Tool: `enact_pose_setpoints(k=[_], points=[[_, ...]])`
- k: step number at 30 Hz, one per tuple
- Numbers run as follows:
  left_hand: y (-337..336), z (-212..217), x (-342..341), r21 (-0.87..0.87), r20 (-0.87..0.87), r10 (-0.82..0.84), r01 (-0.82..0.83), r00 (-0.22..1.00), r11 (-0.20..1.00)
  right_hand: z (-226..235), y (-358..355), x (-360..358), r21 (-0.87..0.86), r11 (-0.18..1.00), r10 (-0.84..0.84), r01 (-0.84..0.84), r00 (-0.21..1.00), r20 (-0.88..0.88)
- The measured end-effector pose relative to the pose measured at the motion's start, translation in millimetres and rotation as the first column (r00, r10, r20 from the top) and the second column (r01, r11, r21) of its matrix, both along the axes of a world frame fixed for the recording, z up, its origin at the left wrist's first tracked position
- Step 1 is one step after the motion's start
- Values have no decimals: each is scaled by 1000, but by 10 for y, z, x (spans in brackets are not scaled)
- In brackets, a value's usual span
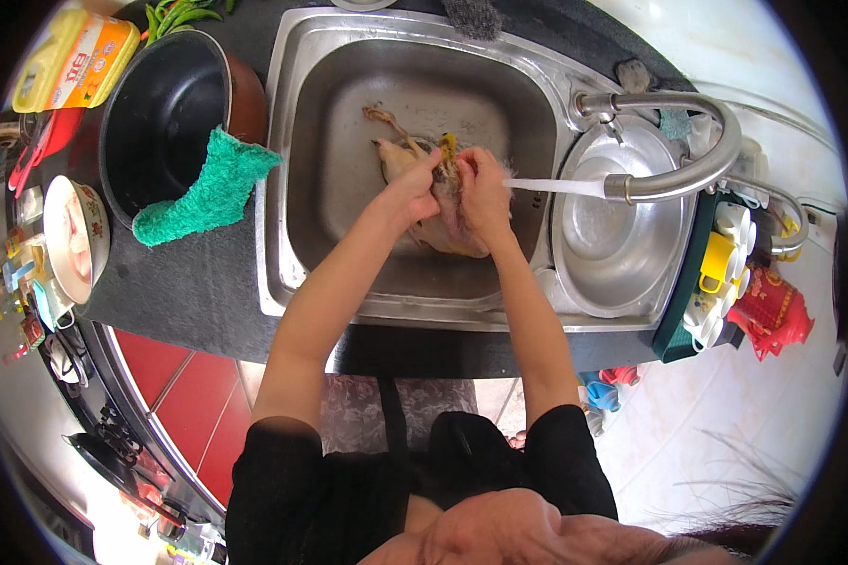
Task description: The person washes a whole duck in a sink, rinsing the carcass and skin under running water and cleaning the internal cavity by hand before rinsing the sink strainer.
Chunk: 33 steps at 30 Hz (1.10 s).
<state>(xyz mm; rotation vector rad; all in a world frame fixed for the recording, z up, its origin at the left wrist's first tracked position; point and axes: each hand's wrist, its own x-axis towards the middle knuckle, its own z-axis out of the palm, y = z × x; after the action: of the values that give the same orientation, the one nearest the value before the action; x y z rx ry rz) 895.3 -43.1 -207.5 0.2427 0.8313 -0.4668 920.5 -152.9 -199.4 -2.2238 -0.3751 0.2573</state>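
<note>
- The dark tabletop [188,282] runs along the top of the view and bears all the kitchen things.
- A big steel sink [349,254] is set into it. Its deep bowl is in the middle.
- A shallow round steel basin [622,245] sits just to the right of the deep bowl.
- A black pot [165,113] stands on the tabletop to the left of the sink.
- A curved steel tap [697,151] reaches over the round basin. A thin stream of water [556,186] shoots from it toward the hands.
- A plucked bird [438,221], pale and bare, lies in the deep bowl of the sink. One thin leg sticks out toward the back of the bowl.
- A fuzzy green cloth [207,188] hangs over the rim of the pot and touches the tabletop.
- A white bowl [71,240] with something pale in it sits near the left edge.
- A yellow box [75,56] lies past the pot, in the far left corner.
- The left hand [415,184] is in the sink, its grip clenched on the bird's top part.
- The right hand [481,188] is just beside it, its grip also clenched on the bird, right where the water lands.
- Small yellow and white cups [721,273] stand in a green rack at the right end.
</note>
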Motion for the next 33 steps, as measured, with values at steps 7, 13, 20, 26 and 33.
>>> enact_pose_setpoints(k=[7, 13, 20, 26, 33], points=[[22, -136, 54, 40, -60, -10, 13, 998, 999, 196, -32, -191, -99, 975, 215, -200, 961, 172], [-12, 55, 16, 21, 18, -93, 92, 996, 996, 62, 13, 40, -101, 985, 154, -138, 971, 184], [-65, -157, 155, -25, -17, -74, 73, 997, 997, 157, -164, -43, 73, 993, 88, -92, 994, 60], [-333, -229, 151, -49, -22, -58, 57, 998, 997, -58, -305, 171, -135, 964, 261, -228, 902, 344], [-185, -322, 132, -75, -9, -99, 98, 995, 992, 67, -306, -73, 102, 994, -9, 24, 990, -144]])
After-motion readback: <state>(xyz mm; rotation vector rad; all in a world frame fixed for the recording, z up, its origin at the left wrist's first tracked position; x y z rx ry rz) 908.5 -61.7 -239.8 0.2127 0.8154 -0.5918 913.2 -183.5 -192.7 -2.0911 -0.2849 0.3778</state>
